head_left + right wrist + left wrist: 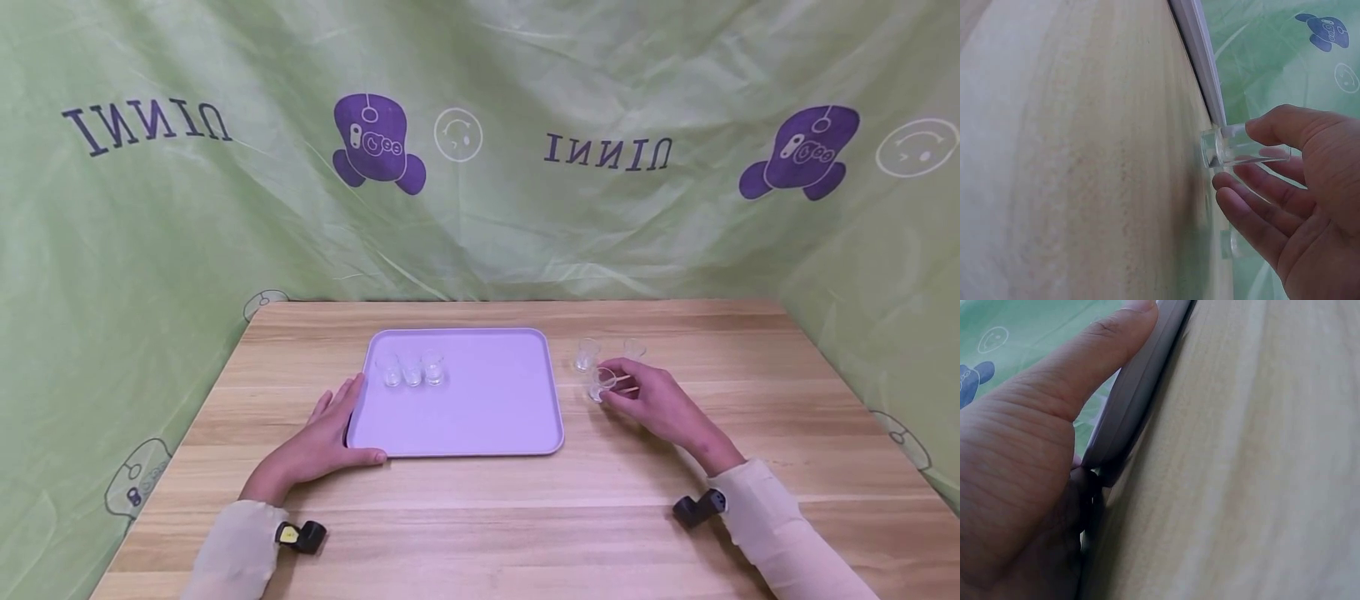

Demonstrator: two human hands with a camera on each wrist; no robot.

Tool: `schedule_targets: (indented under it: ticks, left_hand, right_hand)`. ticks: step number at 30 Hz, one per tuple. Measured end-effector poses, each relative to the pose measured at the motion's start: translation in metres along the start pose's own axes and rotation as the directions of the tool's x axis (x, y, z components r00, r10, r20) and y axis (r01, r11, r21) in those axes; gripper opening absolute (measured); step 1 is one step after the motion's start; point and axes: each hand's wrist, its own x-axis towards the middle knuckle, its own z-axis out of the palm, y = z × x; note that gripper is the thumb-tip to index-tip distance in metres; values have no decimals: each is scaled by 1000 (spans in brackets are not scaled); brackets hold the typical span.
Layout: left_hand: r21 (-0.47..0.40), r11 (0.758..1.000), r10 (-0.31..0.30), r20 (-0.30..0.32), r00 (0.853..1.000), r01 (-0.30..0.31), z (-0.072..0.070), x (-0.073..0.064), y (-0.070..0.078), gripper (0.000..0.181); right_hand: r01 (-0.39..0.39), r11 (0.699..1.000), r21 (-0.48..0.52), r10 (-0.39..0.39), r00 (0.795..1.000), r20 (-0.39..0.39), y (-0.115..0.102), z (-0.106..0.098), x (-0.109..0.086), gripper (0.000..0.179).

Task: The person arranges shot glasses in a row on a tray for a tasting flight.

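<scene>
At the near left corner of a purple tray (480, 408), my left hand (318, 442) rests against the rim, its fingers along the left side and its thumb on the front edge. The left wrist view shows that thumb (1110, 353) lying on the tray's rim (1138, 381). Just right of the tray, my right hand (656, 400) pinches a clear shot glass (602, 383) between thumb and fingers. Seen from the right wrist, the held glass (1235, 147) has its thick base toward the table; whether it touches the wood cannot be told.
Three clear shot glasses (411, 371) stand in a row on the tray's left part. Beyond the right hand are two more, one glass (587, 354) beside the tray and another glass (633, 348) partly behind the hand. Green printed cloth (495, 233) hangs around the wooden table (465, 525).
</scene>
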Motion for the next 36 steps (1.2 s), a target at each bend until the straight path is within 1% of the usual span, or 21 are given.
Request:
schedule_targets:
  ticks: [9, 17, 24, 31, 36]
  left_hand:
    - [-1, 1000, 2, 5, 1000, -2, 0, 0, 1, 131]
    - [-8, 1000, -9, 2, 1000, 9, 0, -1, 0, 131]
    - [-4, 1000, -2, 0, 1000, 2, 1, -1, 0, 131]
    - [-3, 1000, -5, -2, 1000, 5, 1, -2, -1, 131]
    - [-3, 1000, -9, -3, 1000, 9, 1, -1, -1, 131]
  right_hand:
    - [-16, 1000, 15, 16, 1000, 5, 2, 0, -1, 38]
    - [-20, 1000, 18, 20, 1000, -5, 2, 1, -2, 36]
    - [-30, 999, 25, 31, 999, -15, 1, 0, -3, 35]
    - [-14, 999, 43, 16, 999, -38, -2, 0, -2, 31]
    - [8, 999, 36, -6, 999, -52, -7, 0, 1, 29]
